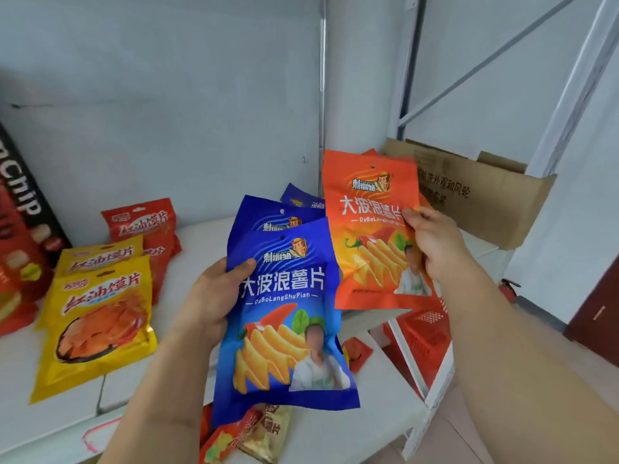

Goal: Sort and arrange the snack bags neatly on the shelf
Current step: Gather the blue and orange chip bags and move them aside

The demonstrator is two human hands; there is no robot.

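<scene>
My left hand (pixel 214 296) grips two stacked blue chip bags (pixel 284 316) by their left edge, held upright over the white shelf (pixel 187 236). My right hand (pixel 432 242) pinches the right edge of an orange chip bag (pixel 371 229), with more orange bags behind it. Another blue bag (pixel 301 197) leans against the back wall. Two yellow snack bags (pixel 97 313) lie overlapped at the left, with red snack bags (pixel 144 222) standing behind them. A few small snack packs (pixel 248 433) lie under the blue bags at the shelf's front edge.
A dark and red chip box (pixel 23 229) stands at the far left. A cardboard box (pixel 469 189) sits at the back right beside the shelf's metal frame (pixel 562 105). A red plastic basket (pixel 425 329) is below to the right. A small red packet (pixel 356 353) lies on the shelf.
</scene>
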